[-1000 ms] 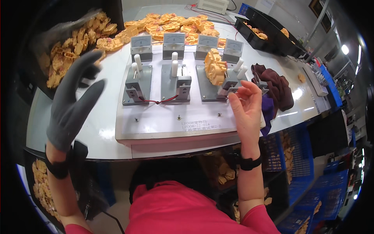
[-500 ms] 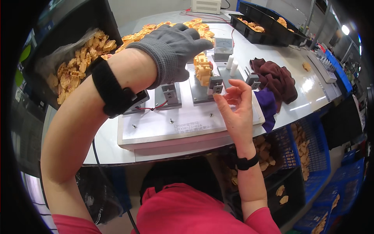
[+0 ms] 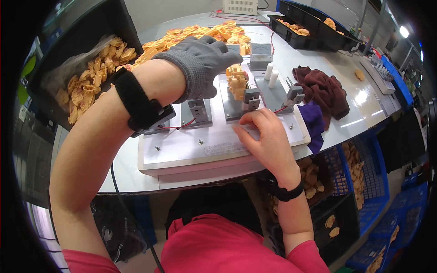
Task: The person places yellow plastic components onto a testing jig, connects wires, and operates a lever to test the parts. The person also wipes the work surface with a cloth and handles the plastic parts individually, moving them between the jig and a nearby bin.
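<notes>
My left hand point(image 3: 200, 63), in a grey knitted glove, hovers over the second fixture with its fingers apart, left of a yellow-orange plastic part point(image 3: 236, 84). That part sits upright in a grey fixture with a dark clamp block point(image 3: 251, 99). My bare right hand point(image 3: 268, 143) is low in front of this block, over the white board point(image 3: 182, 154). Its thumb and fingers are curled around the spot of a small metal toggle switch, which they hide. Similar toggle switches point(image 3: 200, 142) stand along the board's front. To the right, two white posts point(image 3: 273, 78) rise from another fixture.
A heap of yellow-orange parts point(image 3: 182, 36) lies behind the fixtures. More fill a black bin point(image 3: 116, 20) at left and black trays point(image 3: 291, 38) at back right. A meter point(image 3: 261, 54) stands behind the board. Brown cloth point(image 3: 321, 88) and purple cloth point(image 3: 312, 123) lie at right.
My right hand has moved down and left from the clamp block to the board's front, and its fingers have curled in. My left hand has drawn slightly back toward me.
</notes>
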`<state>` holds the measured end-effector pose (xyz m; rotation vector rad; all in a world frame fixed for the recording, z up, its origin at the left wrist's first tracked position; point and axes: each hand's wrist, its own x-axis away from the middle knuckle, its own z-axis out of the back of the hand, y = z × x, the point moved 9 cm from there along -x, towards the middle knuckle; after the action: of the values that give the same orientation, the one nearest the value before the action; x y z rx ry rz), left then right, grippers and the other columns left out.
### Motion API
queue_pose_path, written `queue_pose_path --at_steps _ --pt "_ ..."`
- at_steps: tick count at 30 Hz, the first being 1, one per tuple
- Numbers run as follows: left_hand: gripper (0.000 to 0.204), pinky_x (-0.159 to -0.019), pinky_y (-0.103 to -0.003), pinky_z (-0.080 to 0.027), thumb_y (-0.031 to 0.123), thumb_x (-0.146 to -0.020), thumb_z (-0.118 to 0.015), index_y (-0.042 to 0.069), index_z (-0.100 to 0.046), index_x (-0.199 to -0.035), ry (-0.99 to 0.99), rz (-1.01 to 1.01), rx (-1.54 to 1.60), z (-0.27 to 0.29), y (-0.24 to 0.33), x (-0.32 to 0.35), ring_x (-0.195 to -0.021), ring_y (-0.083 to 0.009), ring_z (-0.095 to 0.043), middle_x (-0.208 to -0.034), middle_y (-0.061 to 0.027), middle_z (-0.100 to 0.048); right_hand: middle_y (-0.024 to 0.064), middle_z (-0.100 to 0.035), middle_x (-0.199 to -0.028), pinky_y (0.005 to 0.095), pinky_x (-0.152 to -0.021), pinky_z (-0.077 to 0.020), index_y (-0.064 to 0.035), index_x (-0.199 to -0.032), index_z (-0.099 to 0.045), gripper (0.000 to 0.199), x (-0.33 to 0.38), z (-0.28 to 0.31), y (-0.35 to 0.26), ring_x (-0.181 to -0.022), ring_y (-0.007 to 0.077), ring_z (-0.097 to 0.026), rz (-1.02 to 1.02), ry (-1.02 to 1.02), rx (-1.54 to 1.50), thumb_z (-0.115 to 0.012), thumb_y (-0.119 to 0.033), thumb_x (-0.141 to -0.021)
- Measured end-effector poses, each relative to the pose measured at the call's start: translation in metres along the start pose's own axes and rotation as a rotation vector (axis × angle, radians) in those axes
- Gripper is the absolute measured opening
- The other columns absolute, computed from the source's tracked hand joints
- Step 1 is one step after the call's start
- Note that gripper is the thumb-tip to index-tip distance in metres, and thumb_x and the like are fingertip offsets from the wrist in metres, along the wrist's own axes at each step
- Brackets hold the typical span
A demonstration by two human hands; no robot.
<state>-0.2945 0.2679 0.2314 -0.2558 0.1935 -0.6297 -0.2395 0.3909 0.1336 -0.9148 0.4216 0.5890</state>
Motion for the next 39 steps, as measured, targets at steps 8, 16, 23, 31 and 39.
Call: queue_pose_path --at_steps 8,16,23,31,39 --pt "0.076 -0.110 -0.041 -0.046 0.021 -0.074 -0.080 0.013 -0.052 -0.144 -0.054 0.035 0.076 -0.011 -0.004 -0.005 -0.129 -0.0329 -0.053 -0.136 -0.0125 -0.058 0.0108 -0.063 -0.089 0.0420 -0.083 -0.0466 -0.0015 -0.087 -0.067 0.012 0.008 0.001 0.003 -0.089 0.0330 -0.061 0.061 -0.038 0.064 -0.073 -0.011 -0.083" --pt "0.068 -0.110 -0.041 -0.045 0.022 -0.073 -0.081 0.011 -0.059 -0.137 -0.044 -0.008 0.059 -0.009 0.005 -0.004 -0.131 -0.0318 -0.051 -0.136 -0.0114 -0.059 0.0103 -0.063 -0.093 0.0399 -0.088 -0.0480 -0.0011 -0.090 -0.064 0.011 0.007 0.006 0.004 -0.095 0.0301 -0.061 0.028 -0.094 -0.033 -0.072 -0.007 -0.084" --pt "0.064 -0.110 -0.041 -0.046 0.022 -0.073 -0.081 0.011 -0.061 -0.134 -0.029 -0.056 0.076 -0.008 0.009 -0.001 -0.130 -0.0313 -0.052 -0.132 -0.0100 -0.060 0.0117 -0.063 -0.099 0.0379 -0.089 -0.0496 0.0010 -0.092 -0.062 0.012 0.006 0.006 0.008 -0.099 0.0298 -0.061 -0.030 -0.166 -0.082 -0.070 -0.006 -0.086" --pt "0.064 -0.111 -0.041 -0.045 0.021 -0.074 -0.081 0.011 -0.061 -0.134 -0.030 -0.056 0.086 -0.011 0.009 -0.003 -0.130 -0.0314 -0.053 -0.133 -0.0102 -0.060 0.0128 -0.061 -0.095 0.0397 -0.085 -0.0486 0.0017 -0.090 -0.062 0.008 0.007 0.005 0.008 -0.095 0.0316 -0.059 0.010 -0.114 -0.052 -0.068 -0.003 -0.086" --pt "0.062 -0.108 -0.042 -0.050 0.023 -0.078 -0.080 0.019 -0.062 -0.137 -0.038 -0.024 0.042 -0.010 0.005 -0.001 -0.129 -0.0291 -0.055 -0.137 -0.0052 -0.060 0.0115 -0.063 -0.097 0.0376 -0.085 -0.0497 0.0018 -0.092 -0.063 0.010 0.006 0.005 0.009 -0.096 0.0299 -0.061 -0.004 -0.127 -0.040 -0.068 -0.005 -0.087"
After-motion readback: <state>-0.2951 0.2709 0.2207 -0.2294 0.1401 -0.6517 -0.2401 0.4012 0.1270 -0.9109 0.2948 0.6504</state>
